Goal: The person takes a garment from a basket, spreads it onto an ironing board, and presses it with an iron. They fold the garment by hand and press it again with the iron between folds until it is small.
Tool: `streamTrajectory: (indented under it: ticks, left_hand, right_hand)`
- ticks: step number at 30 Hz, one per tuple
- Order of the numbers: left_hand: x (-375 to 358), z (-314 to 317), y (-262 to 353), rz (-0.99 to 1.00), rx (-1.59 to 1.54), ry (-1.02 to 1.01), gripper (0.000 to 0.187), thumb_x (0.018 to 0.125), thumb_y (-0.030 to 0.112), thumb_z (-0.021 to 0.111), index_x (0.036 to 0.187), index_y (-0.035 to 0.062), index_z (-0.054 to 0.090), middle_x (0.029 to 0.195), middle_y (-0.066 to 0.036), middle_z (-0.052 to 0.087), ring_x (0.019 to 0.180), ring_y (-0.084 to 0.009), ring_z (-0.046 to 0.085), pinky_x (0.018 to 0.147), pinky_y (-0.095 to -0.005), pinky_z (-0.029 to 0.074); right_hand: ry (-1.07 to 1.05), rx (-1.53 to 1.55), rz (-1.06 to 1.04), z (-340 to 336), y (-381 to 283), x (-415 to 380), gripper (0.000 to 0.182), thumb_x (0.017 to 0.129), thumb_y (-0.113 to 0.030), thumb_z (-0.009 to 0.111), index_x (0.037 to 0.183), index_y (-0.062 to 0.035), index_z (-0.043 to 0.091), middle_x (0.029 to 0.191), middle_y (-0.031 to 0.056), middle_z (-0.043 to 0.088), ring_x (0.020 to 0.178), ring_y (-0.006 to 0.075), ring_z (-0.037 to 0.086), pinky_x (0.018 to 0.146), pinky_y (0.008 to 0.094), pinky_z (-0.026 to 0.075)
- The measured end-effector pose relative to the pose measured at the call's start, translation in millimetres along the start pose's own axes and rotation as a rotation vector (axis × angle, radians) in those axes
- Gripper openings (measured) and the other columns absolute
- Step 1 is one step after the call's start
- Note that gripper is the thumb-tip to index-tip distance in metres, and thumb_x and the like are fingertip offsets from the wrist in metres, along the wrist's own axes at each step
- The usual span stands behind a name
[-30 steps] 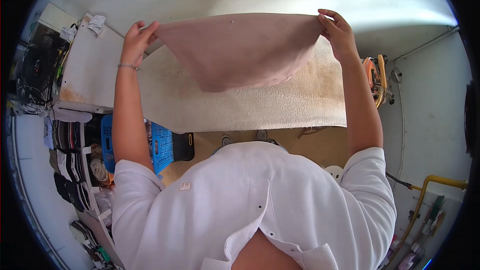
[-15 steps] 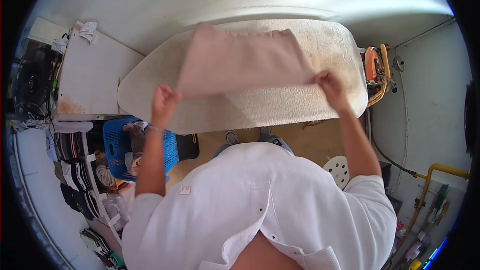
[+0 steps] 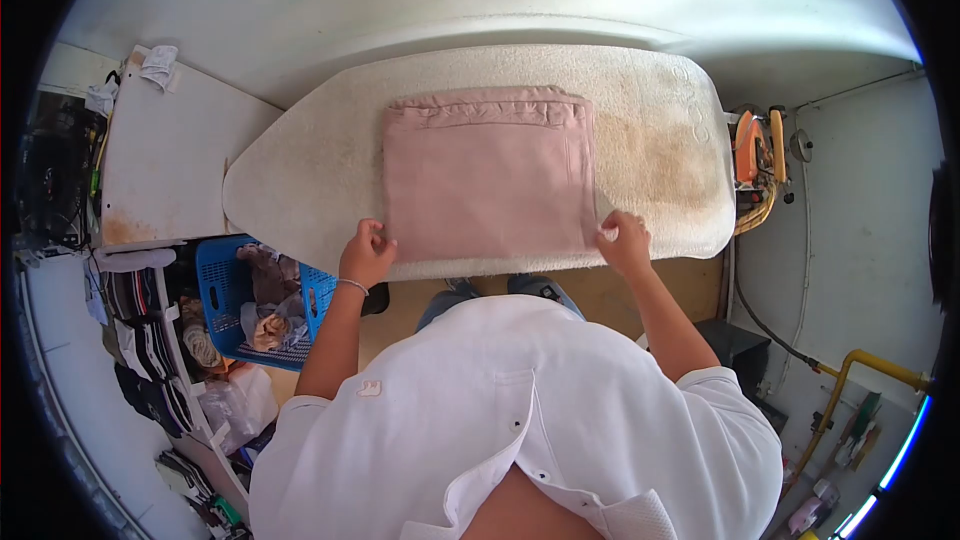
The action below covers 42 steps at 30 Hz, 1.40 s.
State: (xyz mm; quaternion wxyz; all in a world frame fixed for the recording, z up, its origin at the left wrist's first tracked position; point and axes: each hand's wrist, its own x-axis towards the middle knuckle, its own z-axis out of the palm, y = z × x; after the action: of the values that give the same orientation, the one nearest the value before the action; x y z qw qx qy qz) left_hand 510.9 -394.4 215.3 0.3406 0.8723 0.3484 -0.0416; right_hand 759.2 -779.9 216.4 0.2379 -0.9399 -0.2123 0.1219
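Note:
A dusty-pink folded garment (image 3: 488, 185) lies flat on the cream ironing board (image 3: 660, 170). Its far edge is a gathered, wrinkled band; the rest is mostly smooth. My left hand (image 3: 368, 254), with a bracelet on the wrist, pinches the near left corner. At the near right corner my right hand (image 3: 624, 242) has its fingers curled together on the garment's edge. The exact fingertip contact is small and partly hidden on both sides.
An orange-handled iron (image 3: 754, 145) stands beyond the board's right end. Below the board on the left sits a blue basket (image 3: 222, 290) with cloth and plastic bags. A white cabinet top (image 3: 170, 160) adjoins the pointed end, and stacked clothes (image 3: 150, 340) fill shelves at left.
The garment was held up, swinging above the board; now it lies flat on it. Both hands have come down towards my body, and the right one has moved inward.

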Motion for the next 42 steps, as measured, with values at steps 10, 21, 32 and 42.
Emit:
streamTrajectory:
  ticks: [10,21,32,42]
  left_hand:
    - [158.8,-29.5,73.2,0.406,-0.013,0.312,0.025,0.086,0.019,0.062,0.111,0.0187,0.061,0.101,-0.003,0.061,0.075,-0.0205,0.063,0.069,-0.0322,0.051]
    - [197.0,-52.3,61.4,0.484,0.080,0.143,0.014,0.079,0.012,0.064,0.091,0.0106,0.057,0.086,-0.005,0.056,0.071,-0.0212,0.062,0.066,-0.0329,0.051]
    - [213.5,-50.1,47.7,0.359,0.168,0.057,0.014,0.082,0.016,0.064,0.092,0.0101,0.057,0.089,-0.006,0.052,0.064,-0.0196,0.055,0.064,-0.0324,0.048]
    - [217.8,-56.4,37.4,0.466,-0.005,0.067,0.011,0.077,0.009,0.063,0.085,0.0060,0.055,0.086,-0.005,0.058,0.066,-0.0159,0.056,0.064,-0.0288,0.047]
  right_hand:
    - [0.120,0.113,0.018,8.2,-42.8,193.0,0.020,0.079,-0.015,0.065,0.098,-0.0100,0.064,0.095,0.0072,0.066,0.086,0.0256,0.063,0.076,0.0358,0.050]
    - [0.015,0.347,-0.045,1.1,-53.2,225.1,0.018,0.076,-0.015,0.068,0.091,-0.0061,0.066,0.085,0.0082,0.067,0.079,0.0194,0.063,0.073,0.0324,0.049]
    - [-0.108,0.117,-0.022,13.7,-65.9,250.3,0.026,0.076,-0.019,0.069,0.101,-0.0117,0.066,0.090,0.0052,0.067,0.085,0.0229,0.063,0.076,0.0346,0.049]
    - [0.069,0.362,-0.299,2.4,-63.5,236.3,0.015,0.076,-0.007,0.067,0.089,-0.0053,0.060,0.084,0.0058,0.062,0.082,0.0194,0.061,0.072,0.0310,0.048]
